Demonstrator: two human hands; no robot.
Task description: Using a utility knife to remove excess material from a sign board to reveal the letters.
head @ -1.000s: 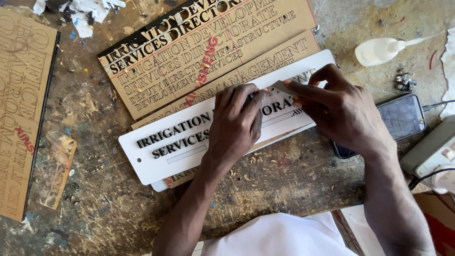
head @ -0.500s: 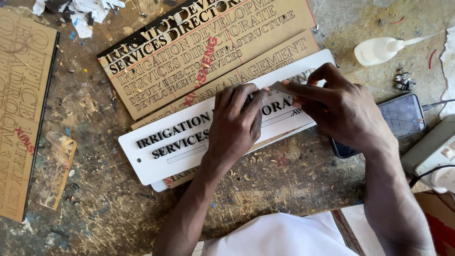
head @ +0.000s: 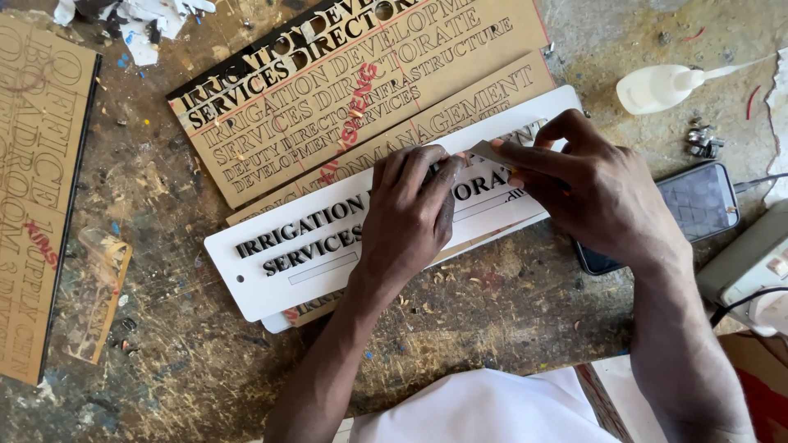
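White sign plate (head: 312,254), black raised letters; on tabletop (head: 509,320), long axis rising lower-left to upper-right. Left hand (head: 408,215) presses flat; right hand (head: 595,193) fingers pinch a thin blade (head: 490,152).

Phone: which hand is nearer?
Right. The right hand lies just left of the phone, its wrist overlapping the phone's edge. The left hand presses on the white sign, farther left.

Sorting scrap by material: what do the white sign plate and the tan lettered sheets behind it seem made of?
White sign plate: probably plastic or acrylic; smooth, evenly white, thin clean edge, raised black letters. Tan lettered sheets: likely fibreboard or card; matte brown with letter shapes cut through it.
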